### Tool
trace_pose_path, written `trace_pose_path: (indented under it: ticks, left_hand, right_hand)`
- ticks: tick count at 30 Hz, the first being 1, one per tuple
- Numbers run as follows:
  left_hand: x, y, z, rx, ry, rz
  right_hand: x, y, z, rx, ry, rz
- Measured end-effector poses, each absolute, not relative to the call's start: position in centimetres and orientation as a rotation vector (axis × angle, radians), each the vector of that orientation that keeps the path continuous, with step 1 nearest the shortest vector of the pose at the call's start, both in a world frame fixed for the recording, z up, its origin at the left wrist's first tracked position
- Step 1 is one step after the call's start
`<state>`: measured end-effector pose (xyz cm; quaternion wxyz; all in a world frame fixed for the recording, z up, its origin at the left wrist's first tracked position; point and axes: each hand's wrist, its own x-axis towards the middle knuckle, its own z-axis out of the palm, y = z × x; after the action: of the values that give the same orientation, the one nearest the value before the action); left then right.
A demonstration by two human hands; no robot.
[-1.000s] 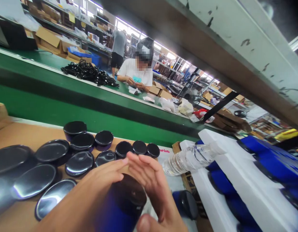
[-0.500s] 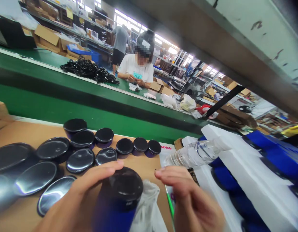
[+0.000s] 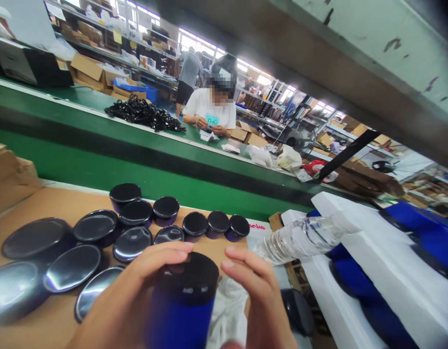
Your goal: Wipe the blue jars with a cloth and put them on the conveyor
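A blue cylinder [image 3: 182,317] with a black top stands upright in front of me, small white lettering on its black band. My left hand [image 3: 131,288] wraps its left side, fingertips at the rim of the top. To the right is my right hand [image 3: 262,295], fingers curved and apart, with a narrow gap between its fingertips and the cylinder. Behind my hands, several similar dark cylinders with shiny black tops [image 3: 132,244] stand on a brown cardboard surface [image 3: 73,195]. A crumpled white plastic bag [image 3: 229,310] lies partly hidden between my hands.
A clear plastic bottle [image 3: 300,237] lies tilted at the right, by white foam trays [image 3: 383,252] holding blue cylinders. Another black-topped piece [image 3: 298,310] is beside my right hand. Across the green bench [image 3: 78,104], a person [image 3: 212,109] handles small items near black cables [image 3: 144,114].
My right hand has moved left, closer to the cylinder. White lettering on the cylinder's band now shows more clearly. My view has shifted slightly.
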<state>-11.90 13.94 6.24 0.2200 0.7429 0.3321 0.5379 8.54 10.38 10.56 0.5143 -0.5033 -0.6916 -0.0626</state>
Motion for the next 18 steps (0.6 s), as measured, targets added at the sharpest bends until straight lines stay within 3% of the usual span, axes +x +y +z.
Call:
trace_pose_path:
  ticks: [6,18]
  left_hand:
    - [-11.0,13.1,7.6,2.251,0.95,1.373]
    - [-11.3,14.5,7.9,2.254,0.885,1.19]
  right_hand:
    - [7.6,11.2,11.9,-1.176,-1.736,-0.189]
    - [7.2,10.4,10.0,-1.111,-1.807,-0.5]
